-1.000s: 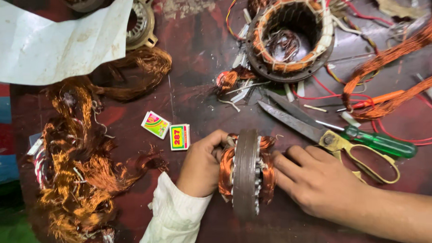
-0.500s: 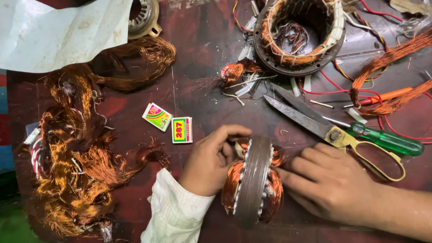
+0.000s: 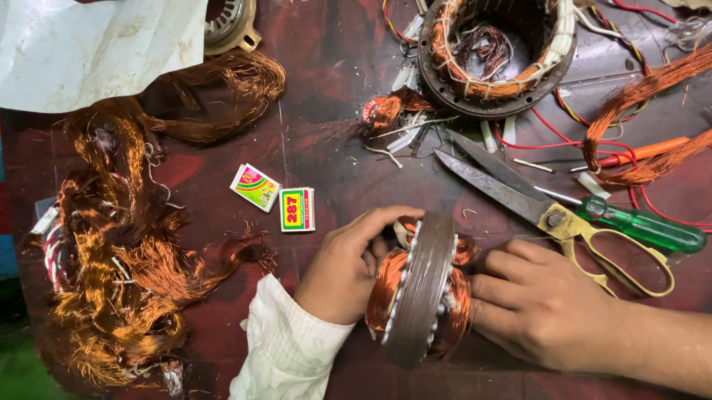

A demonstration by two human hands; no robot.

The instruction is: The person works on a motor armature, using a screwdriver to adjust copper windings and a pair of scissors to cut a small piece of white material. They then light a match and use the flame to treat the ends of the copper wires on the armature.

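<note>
The wound stator (image 3: pixel 419 288) stands on edge on the table (image 3: pixel 331 157), clasped between both hands: left hand (image 3: pixel 344 267) fingers curl over its top, right hand (image 3: pixel 545 308) fingers press its far side.

We see a motor stator (image 3: pixel 419 288) standing on edge, tilted slightly: a grey laminated steel ring with copper windings bulging from both faces, set on the dark red surface (image 3: pixel 330 146) near its front edge.
</note>
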